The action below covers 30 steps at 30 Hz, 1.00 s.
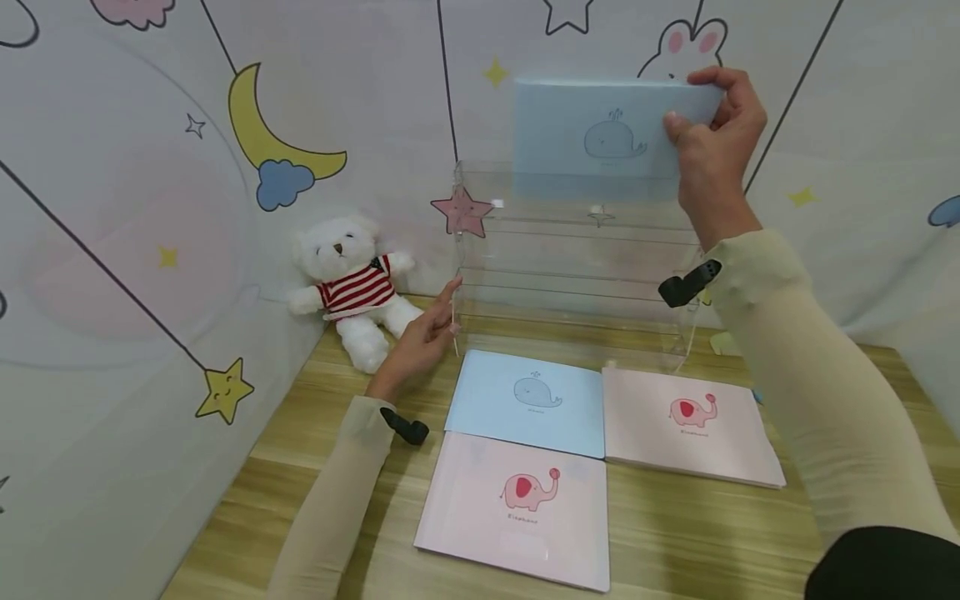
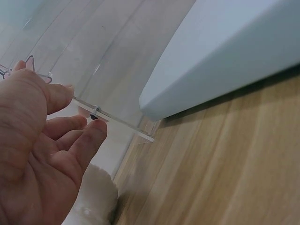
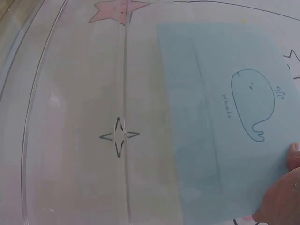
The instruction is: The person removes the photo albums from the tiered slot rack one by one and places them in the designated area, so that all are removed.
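High at the back, my right hand [image 1: 716,142] pinches the right end of a blue notebook with a whale drawing [image 1: 562,133], thumb in front. Its lower edge overlaps the top of a clear acrylic rack [image 1: 570,321]; in the right wrist view the blue notebook [image 3: 197,117] shows partly through the clear plastic. The rack's left side panel is held by my left hand [image 1: 420,346]. Up close, the left hand [image 2: 51,136] has its thumb and fingers on either side of the panel's edge [image 2: 126,124], by a small dark screw.
Before the rack lie another blue whale notebook [image 1: 510,417], a pink elephant notebook [image 1: 480,533] nearer me and more pink ones [image 1: 637,433] on the right. A white teddy bear [image 1: 345,250] in a striped shirt sits left of the rack, against a patterned cloth backdrop [image 1: 375,100].
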Each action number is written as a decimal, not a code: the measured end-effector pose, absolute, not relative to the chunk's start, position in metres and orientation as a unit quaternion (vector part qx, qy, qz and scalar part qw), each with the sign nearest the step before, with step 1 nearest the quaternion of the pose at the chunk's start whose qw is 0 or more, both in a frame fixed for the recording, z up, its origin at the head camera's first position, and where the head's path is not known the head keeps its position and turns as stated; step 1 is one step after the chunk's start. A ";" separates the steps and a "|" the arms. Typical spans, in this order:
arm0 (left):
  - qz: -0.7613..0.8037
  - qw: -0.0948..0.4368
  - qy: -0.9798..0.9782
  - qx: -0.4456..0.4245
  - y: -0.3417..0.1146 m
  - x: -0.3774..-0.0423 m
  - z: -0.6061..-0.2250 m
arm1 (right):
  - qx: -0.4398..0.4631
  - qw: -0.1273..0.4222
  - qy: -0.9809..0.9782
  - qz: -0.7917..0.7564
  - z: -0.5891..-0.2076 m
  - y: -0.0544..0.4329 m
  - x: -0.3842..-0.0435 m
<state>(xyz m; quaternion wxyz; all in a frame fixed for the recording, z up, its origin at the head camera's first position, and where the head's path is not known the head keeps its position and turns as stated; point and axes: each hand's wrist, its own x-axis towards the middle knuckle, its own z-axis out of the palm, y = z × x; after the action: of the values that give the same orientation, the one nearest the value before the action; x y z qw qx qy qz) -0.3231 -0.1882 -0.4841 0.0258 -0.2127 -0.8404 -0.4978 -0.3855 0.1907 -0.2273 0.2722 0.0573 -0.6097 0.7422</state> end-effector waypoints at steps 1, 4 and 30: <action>-0.498 0.026 -0.840 -0.214 -0.188 -0.323 -0.484 | 0.061 0.275 -0.610 0.740 -0.226 0.191 -0.385; -0.493 0.032 -0.842 -0.216 -0.188 -0.324 -0.484 | 0.075 0.280 -0.604 0.743 -0.222 0.193 -0.385; -0.476 0.028 -0.856 -0.201 -0.191 -0.315 -0.465 | 0.101 0.287 -0.553 0.776 -0.210 0.195 -0.353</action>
<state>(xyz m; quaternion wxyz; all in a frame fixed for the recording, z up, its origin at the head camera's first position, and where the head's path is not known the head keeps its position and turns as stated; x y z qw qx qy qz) -0.3148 -0.1909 -0.4651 0.0285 -0.2006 -0.8559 -0.4759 -0.3530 0.1952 -0.2103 0.2871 0.1010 -0.5526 0.7759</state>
